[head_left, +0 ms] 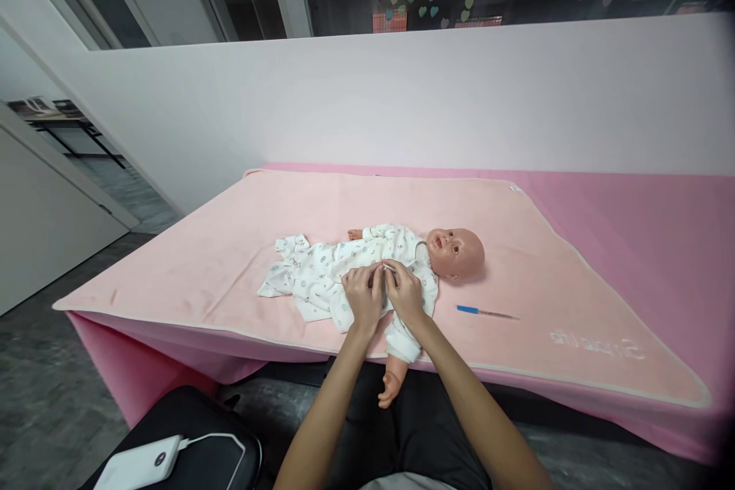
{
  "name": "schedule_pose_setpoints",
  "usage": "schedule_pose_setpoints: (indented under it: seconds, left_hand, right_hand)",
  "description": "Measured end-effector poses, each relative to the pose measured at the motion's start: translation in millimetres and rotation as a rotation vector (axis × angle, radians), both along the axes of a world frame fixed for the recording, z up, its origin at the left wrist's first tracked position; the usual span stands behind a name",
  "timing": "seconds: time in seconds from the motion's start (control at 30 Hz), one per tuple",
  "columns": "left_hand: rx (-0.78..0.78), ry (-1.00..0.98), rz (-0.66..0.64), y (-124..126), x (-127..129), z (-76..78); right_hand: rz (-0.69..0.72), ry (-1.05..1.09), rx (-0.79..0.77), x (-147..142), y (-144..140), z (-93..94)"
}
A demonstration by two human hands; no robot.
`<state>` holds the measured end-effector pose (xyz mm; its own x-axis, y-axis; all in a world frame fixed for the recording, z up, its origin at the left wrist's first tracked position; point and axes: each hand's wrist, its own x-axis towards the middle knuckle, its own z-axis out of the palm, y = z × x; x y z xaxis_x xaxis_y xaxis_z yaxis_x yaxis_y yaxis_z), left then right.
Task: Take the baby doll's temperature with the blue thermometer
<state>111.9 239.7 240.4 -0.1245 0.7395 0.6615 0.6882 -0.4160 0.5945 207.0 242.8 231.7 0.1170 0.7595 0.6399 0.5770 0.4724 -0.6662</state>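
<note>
A baby doll (456, 254) lies on its back across the blanket, its head to the right. It wears a white printed baby outfit (321, 272) that spreads out flat to the left. Over the doll's chest, my left hand (364, 295) and my right hand (406, 295) meet, fingertips pinched together on the front of the outfit. A small white bit of cloth or tie shows between them; its exact shape is too small to tell. One doll arm (393, 381) hangs over the table's near edge, below my right hand.
A peach blanket (230, 214) lies over a pink tablecloth (648, 245). Right of the doll is a thin stick with a blue end (468, 309), like a pen. A white wall (402, 99) stands behind. At lower left, a white power bank (138, 465) with a cable rests on a black surface.
</note>
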Motion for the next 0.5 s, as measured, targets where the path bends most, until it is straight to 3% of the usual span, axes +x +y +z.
schedule_pose_setpoints:
  seconds: [0.5]
  left_hand:
    - [0.107, 0.134, -0.046, 0.8, -5.2, -3.7]
  right_hand:
    - [-0.084, -0.061, -0.096, -1.2, 0.6, 1.0]
